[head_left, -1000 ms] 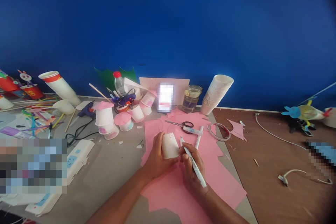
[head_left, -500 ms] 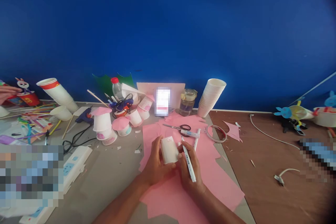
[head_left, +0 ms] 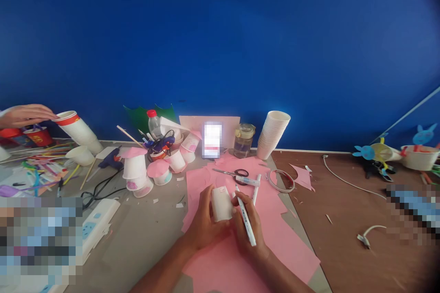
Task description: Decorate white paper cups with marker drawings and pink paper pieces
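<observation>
Cup (head_left: 222,203) sits on its side in the left hand (head_left: 203,224), fingers wrapped round its left wall, just over the pink paper (head_left: 220,261) on the counter (head_left: 144,233). Cup's long axis runs roughly away from the person; which end is the mouth can't be told. Right hand (head_left: 248,231) grips a white marker (head_left: 245,215) in a pen hold, touching the cup's right side. Marker's long axis runs diagonal, tip up-left beside the cup's upper right edge, tail down-right. Scissors (head_left: 231,173) and tape ring (head_left: 281,180) lie beyond, apart
</observation>
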`<act>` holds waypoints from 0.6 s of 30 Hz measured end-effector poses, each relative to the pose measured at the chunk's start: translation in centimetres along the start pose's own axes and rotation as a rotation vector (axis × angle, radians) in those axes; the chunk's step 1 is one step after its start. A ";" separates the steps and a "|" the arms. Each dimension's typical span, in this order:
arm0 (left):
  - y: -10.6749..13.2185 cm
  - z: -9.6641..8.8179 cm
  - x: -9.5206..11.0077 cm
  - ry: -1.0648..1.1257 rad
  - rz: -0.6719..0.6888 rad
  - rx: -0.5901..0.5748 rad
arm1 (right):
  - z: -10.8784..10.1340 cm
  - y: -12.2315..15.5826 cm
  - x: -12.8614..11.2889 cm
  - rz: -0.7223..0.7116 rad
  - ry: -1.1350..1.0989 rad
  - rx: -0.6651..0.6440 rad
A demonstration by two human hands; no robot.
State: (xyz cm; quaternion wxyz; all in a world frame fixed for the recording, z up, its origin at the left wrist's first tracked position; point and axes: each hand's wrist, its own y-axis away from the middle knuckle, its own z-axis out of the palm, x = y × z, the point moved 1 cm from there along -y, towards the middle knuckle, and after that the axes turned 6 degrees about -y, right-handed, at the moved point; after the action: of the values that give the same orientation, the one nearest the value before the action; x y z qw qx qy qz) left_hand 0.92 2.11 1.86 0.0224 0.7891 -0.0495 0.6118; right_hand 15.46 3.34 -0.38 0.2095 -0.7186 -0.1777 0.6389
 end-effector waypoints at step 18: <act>-0.2 0.2 -0.1 -0.078 0.001 0.016 | -0.6 -0.7 -2.0 -0.197 -0.078 -0.143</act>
State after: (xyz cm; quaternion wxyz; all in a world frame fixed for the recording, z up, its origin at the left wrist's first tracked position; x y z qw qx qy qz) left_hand 1.07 2.26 1.75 0.0137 0.8124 -0.0458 0.5812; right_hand 15.80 2.85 1.69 0.2125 -0.6855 -0.3004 0.6283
